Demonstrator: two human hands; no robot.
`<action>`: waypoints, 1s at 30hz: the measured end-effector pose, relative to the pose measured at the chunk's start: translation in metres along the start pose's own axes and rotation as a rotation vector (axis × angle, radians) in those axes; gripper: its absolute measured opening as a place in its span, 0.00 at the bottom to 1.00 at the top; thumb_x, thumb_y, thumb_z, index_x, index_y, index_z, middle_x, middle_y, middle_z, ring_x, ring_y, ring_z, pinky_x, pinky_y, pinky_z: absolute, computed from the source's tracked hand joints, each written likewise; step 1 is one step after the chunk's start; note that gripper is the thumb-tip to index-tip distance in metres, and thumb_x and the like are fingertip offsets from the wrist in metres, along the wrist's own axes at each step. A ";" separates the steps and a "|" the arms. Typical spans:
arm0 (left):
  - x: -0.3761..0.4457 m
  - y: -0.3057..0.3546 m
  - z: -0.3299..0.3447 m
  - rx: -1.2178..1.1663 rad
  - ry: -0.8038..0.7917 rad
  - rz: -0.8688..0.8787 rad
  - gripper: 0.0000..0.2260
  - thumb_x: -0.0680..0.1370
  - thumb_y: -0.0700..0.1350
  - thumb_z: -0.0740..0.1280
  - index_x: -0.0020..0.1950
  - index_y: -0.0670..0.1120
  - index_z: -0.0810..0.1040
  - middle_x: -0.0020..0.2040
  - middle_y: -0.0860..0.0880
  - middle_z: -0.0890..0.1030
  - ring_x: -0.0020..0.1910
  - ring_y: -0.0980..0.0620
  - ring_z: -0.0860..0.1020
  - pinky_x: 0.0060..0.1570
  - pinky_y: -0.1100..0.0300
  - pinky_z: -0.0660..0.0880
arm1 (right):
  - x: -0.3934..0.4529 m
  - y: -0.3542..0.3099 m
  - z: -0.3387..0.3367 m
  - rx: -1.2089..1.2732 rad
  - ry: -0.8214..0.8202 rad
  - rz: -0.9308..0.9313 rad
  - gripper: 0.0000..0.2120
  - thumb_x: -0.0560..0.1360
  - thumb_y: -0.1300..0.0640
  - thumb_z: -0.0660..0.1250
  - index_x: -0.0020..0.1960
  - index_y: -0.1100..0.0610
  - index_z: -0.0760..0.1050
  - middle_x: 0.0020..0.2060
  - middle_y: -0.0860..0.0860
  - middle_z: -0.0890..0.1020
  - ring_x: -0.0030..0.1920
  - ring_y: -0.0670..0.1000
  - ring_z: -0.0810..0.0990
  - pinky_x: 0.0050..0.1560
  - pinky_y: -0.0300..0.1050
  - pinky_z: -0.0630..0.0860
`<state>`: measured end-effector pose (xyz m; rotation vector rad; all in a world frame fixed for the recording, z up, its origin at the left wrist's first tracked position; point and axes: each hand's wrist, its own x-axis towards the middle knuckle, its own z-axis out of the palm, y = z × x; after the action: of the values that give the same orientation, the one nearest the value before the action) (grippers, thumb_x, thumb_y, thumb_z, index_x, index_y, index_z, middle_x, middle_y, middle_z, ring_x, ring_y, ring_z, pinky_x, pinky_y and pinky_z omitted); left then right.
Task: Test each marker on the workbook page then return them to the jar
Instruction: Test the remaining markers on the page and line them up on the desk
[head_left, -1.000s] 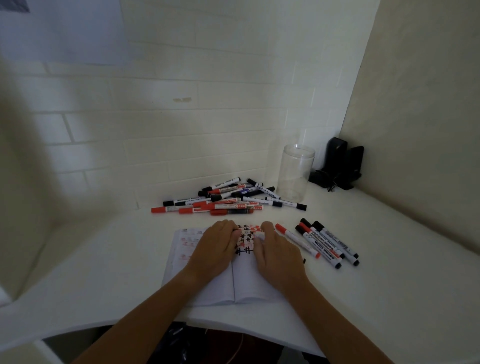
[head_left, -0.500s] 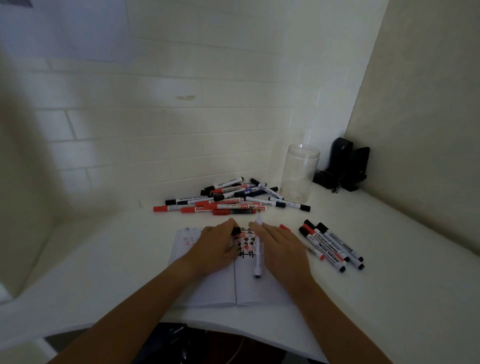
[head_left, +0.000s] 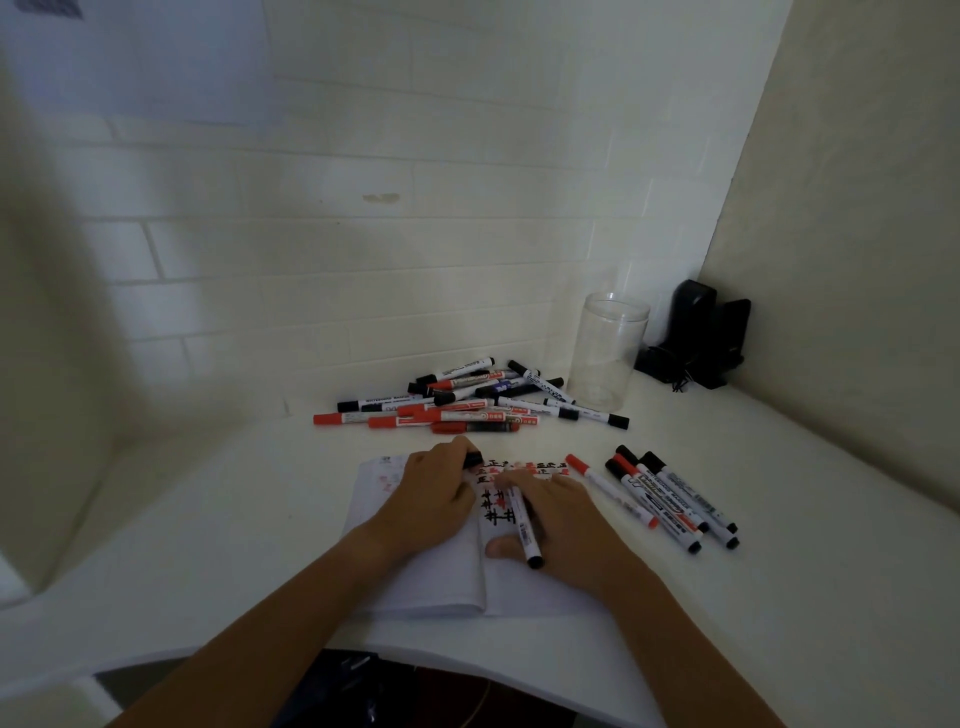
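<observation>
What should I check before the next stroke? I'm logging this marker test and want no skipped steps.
1. Cap off: ok, the left hand holds a black cap.
2. Marker gripped: ok, the right hand holds the marker.
3. Tip on the page: cannot tell, the fingers hide it.
4. Workbook open and flat: ok.
5. Jar ready: ok, upright, open, no markers inside.
6. Ink flowing: cannot tell.
</observation>
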<state>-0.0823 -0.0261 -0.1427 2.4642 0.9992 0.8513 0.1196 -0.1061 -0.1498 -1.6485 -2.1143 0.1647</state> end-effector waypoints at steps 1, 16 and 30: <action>0.000 0.002 0.000 0.022 0.002 -0.017 0.06 0.77 0.44 0.60 0.52 0.52 0.67 0.44 0.54 0.74 0.43 0.57 0.71 0.51 0.55 0.65 | 0.001 0.004 0.000 -0.028 0.011 0.005 0.39 0.65 0.20 0.63 0.70 0.39 0.68 0.58 0.36 0.78 0.57 0.37 0.74 0.73 0.52 0.65; -0.006 0.002 0.010 0.139 -0.124 -0.102 0.38 0.63 0.74 0.60 0.66 0.51 0.66 0.64 0.55 0.70 0.67 0.55 0.65 0.74 0.47 0.51 | -0.003 -0.001 -0.019 0.380 0.456 -0.072 0.10 0.83 0.53 0.61 0.59 0.53 0.78 0.42 0.49 0.83 0.40 0.50 0.81 0.40 0.50 0.78; -0.008 0.001 0.015 0.095 -0.084 -0.080 0.37 0.64 0.72 0.63 0.65 0.51 0.66 0.64 0.55 0.69 0.71 0.55 0.61 0.78 0.42 0.44 | -0.004 -0.014 -0.011 0.744 0.252 0.296 0.10 0.78 0.63 0.70 0.43 0.64 0.71 0.28 0.59 0.80 0.21 0.54 0.74 0.25 0.44 0.71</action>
<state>-0.0767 -0.0341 -0.1570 2.4970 1.1242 0.6838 0.1125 -0.1156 -0.1356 -1.4026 -1.3627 0.7014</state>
